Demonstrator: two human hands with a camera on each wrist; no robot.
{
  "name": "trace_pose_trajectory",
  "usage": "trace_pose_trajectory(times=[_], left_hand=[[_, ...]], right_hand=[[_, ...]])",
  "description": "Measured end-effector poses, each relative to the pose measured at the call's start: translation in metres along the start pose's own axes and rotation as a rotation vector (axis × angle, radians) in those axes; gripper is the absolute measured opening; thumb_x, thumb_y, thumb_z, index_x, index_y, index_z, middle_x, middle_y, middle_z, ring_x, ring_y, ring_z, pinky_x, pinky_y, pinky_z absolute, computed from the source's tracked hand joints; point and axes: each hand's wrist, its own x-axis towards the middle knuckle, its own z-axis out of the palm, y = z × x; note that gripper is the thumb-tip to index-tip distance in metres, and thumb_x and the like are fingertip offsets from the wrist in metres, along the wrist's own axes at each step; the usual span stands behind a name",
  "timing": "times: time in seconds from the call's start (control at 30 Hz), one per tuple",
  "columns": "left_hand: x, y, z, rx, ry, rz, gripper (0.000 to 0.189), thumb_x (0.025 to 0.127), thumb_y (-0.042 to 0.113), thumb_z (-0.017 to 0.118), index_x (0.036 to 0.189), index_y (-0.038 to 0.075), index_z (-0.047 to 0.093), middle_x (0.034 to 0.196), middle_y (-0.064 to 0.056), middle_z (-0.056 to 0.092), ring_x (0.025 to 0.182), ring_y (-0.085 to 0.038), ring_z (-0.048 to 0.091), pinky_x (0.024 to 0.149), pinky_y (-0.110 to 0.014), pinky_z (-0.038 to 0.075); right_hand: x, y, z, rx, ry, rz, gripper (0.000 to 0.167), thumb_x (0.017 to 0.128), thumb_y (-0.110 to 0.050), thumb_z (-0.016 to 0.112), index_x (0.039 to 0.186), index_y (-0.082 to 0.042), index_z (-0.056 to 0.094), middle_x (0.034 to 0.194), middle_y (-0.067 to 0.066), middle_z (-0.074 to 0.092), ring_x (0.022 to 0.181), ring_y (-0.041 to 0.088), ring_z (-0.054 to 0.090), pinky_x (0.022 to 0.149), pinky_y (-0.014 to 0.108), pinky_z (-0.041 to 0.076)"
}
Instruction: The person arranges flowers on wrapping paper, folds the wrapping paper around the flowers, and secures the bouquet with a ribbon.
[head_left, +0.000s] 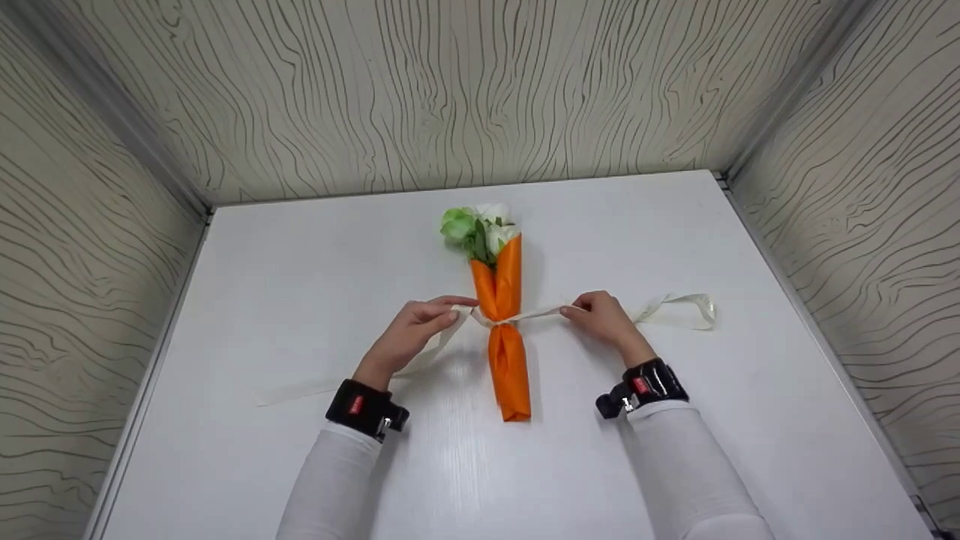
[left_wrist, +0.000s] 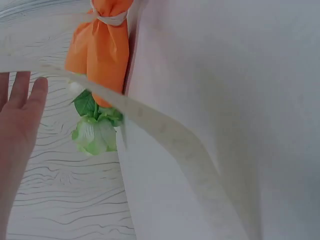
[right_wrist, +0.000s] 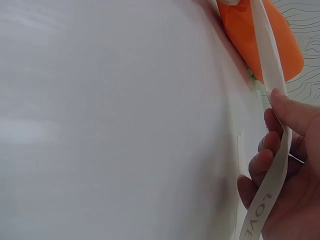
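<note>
A bouquet in orange wrapping (head_left: 510,375) lies on the white table, its white and green flowers (head_left: 459,226) toward the back wall. Round its pinched-in waist runs a cream ribbon (head_left: 534,313), whose two ends lead off left and right. On the bouquet's left, my left hand (head_left: 409,326) pinches one end between thumb and forefinger, the fingertips close to the wrapping. My right hand (head_left: 602,319) grips the other end, drawn out straight from the waist. In the right wrist view the ribbon (right_wrist: 272,187) crosses the palm under the thumb, with the printed letters "LOVE" showing.
The ribbon's left tail (head_left: 300,391) trails across the white table (head_left: 247,300); its right tail (head_left: 705,309) curls in a loop beyond the right hand. Wood-patterned panels (head_left: 450,97) enclose the table at the back and both sides. Black bands (head_left: 358,409) sit on both wrists.
</note>
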Motion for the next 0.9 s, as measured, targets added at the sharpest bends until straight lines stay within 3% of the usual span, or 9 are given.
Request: trace_pose_trajectory(times=[0.1,0.2,0.43,0.6,0.73,0.83,0.9], left_hand=[[0.007,-0.002,0.008,-0.005,0.071,0.003,0.026,0.090,0.010,0.050,0.109,-0.004,0.060,0.107,-0.018,0.058,0.097,-0.021,0.052,0.086,-0.033,0.040],[0.013,-0.003,0.014,0.029,0.113,-0.016,0.028,0.091,0.009,0.049,0.114,-0.006,0.057,0.106,-0.015,0.060,0.096,-0.019,0.053,0.086,-0.029,0.041],[0.023,-0.004,0.027,0.144,0.112,-0.041,0.036,0.092,0.008,0.047,0.126,-0.001,0.046,0.119,-0.013,0.054,0.107,-0.017,0.050,0.091,-0.030,0.039],[0.028,-0.008,0.034,0.198,0.120,-0.047,0.038,0.090,0.004,0.049,0.128,0.002,0.046,0.111,-0.012,0.057,0.095,-0.021,0.053,0.083,-0.030,0.044],[0.031,-0.011,0.039,0.198,0.134,-0.048,0.035,0.088,0.001,0.052,0.123,0.002,0.050,0.097,-0.015,0.058,0.083,-0.027,0.053,0.072,-0.028,0.047],[0.032,-0.015,0.040,0.128,0.179,-0.075,0.031,0.086,0.002,0.055,0.115,-0.003,0.045,0.090,-0.017,0.059,0.077,-0.028,0.053,0.066,-0.026,0.047],[0.034,-0.025,0.039,0.089,0.218,-0.099,0.033,0.084,0.007,0.059,0.111,-0.001,0.042,0.085,-0.015,0.061,0.074,-0.025,0.055,0.063,-0.026,0.046]], right_hand=[[0.000,0.001,0.002,0.004,0.005,0.002,0.025,0.082,-0.031,0.063,0.076,-0.007,0.065,0.063,0.000,0.053,0.058,0.015,0.047,0.055,0.028,0.038],[0.000,0.001,0.003,0.014,0.008,0.003,0.025,0.082,-0.030,0.063,0.076,-0.006,0.065,0.064,0.001,0.054,0.059,0.015,0.047,0.056,0.028,0.039],[0.001,0.002,0.004,0.007,0.027,-0.008,0.025,0.082,-0.031,0.063,0.073,-0.008,0.064,0.062,0.000,0.052,0.058,0.015,0.046,0.055,0.028,0.038],[0.001,0.001,0.003,0.009,0.028,-0.012,0.025,0.082,-0.032,0.063,0.073,-0.008,0.064,0.061,0.000,0.052,0.058,0.016,0.047,0.055,0.029,0.038],[-0.001,0.001,-0.001,-0.004,0.026,-0.027,0.028,0.080,-0.033,0.065,0.085,-0.006,0.067,0.076,0.005,0.060,0.071,0.020,0.053,0.066,0.033,0.042],[-0.005,0.000,-0.011,-0.012,0.043,-0.037,0.039,0.078,-0.034,0.067,0.101,-0.003,0.064,0.097,0.012,0.059,0.090,0.026,0.053,0.080,0.038,0.041],[-0.008,0.000,-0.020,-0.020,0.083,-0.033,0.046,0.078,-0.033,0.067,0.109,0.000,0.060,0.105,0.017,0.055,0.098,0.030,0.050,0.084,0.042,0.039]])
